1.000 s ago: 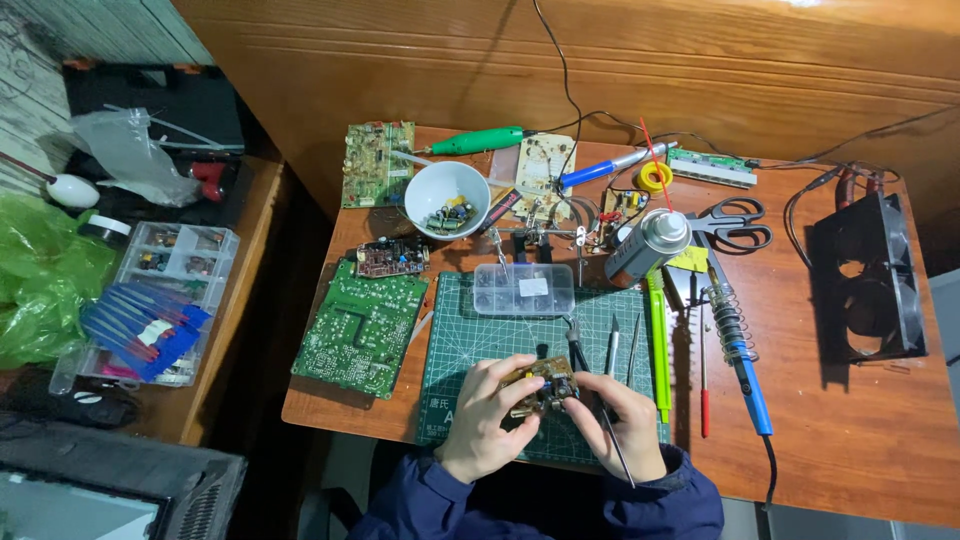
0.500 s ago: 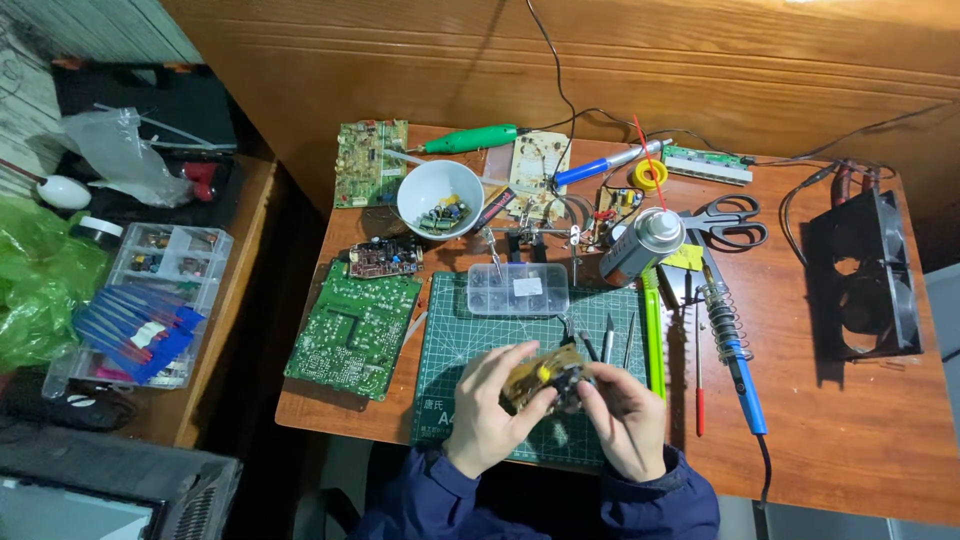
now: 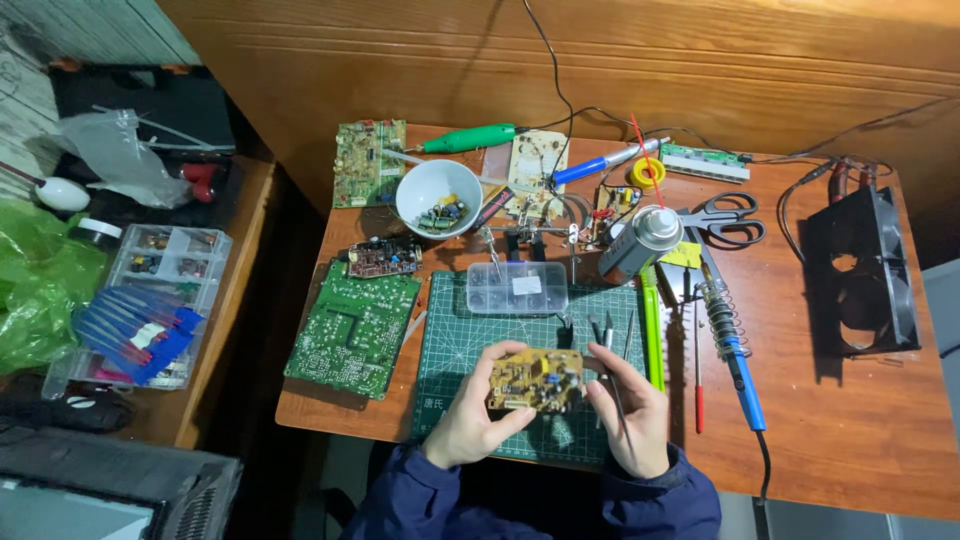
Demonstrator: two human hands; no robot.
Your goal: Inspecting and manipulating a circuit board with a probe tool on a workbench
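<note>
My left hand [image 3: 472, 420] grips the left edge of a small tan circuit board [image 3: 536, 380] with yellow and blue parts, held above the green cutting mat [image 3: 450, 330]. My right hand [image 3: 632, 415] pinches the board's right edge and also holds thin metal tweezers [image 3: 616, 403] that point down across the palm. Both dark blue sleeves show at the bottom of the view.
On the wooden table: a large green circuit board [image 3: 352, 326], a clear parts box [image 3: 516, 288], a white bowl of components [image 3: 432, 196], a soldering iron with a blue handle [image 3: 735, 350], scissors [image 3: 726, 218], a metal can [image 3: 640, 243], a black fan [image 3: 862, 272]. A side table holds a compartment tray [image 3: 165, 262].
The small board was turned in my hands and now lies flatter, component side up. Both hands stayed over the mat's front edge.
</note>
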